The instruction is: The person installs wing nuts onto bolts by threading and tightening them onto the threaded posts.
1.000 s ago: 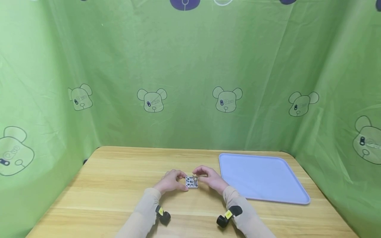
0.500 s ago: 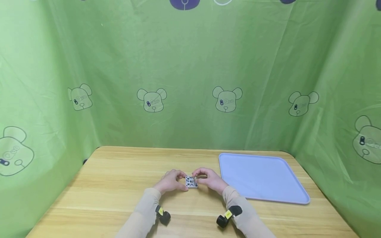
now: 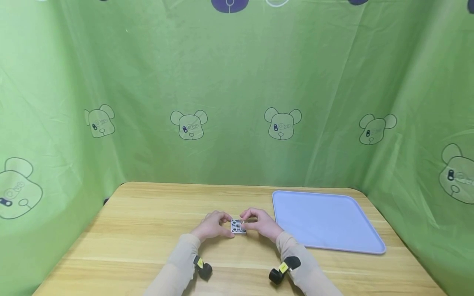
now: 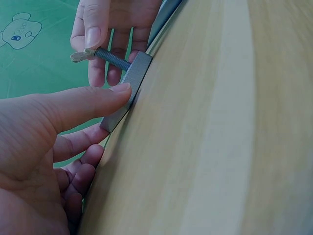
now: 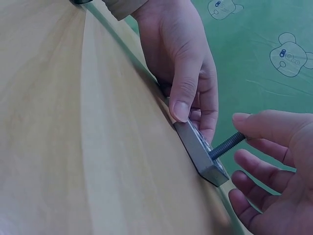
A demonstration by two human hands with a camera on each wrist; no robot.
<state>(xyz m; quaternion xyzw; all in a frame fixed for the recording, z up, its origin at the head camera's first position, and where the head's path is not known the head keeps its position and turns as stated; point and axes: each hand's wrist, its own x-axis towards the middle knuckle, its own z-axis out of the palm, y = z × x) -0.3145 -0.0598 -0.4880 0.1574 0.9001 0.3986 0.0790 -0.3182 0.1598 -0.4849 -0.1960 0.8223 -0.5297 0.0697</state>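
A small grey metal block (image 3: 235, 231) with several round holes in its upper face lies on the table. My left hand (image 3: 212, 225) grips its left side, the thumb at the near edge and fingers at the far edge. A threaded wing bolt (image 4: 112, 58) stands up out of the block near its right end, much of its thread exposed. My right hand (image 3: 263, 224) pinches the bolt's winged head between thumb and index finger. In the right wrist view the other right fingers (image 5: 261, 171) are spread loosely beside the bolt, and the thumb and fingers hide its head.
A pale blue rectangular tray (image 3: 326, 220) lies at the right of the wooden table (image 3: 148, 205), just beyond the right forearm. Green curtains (image 3: 237, 156) with bear-head prints hang behind and at both sides. Each wrist carries a black strapped camera (image 3: 205, 271).
My right thumb and index finger have shifted slightly at the wing bolt, and its head has turned from the way it faced a second ago. The left hand and the block have stayed in place.
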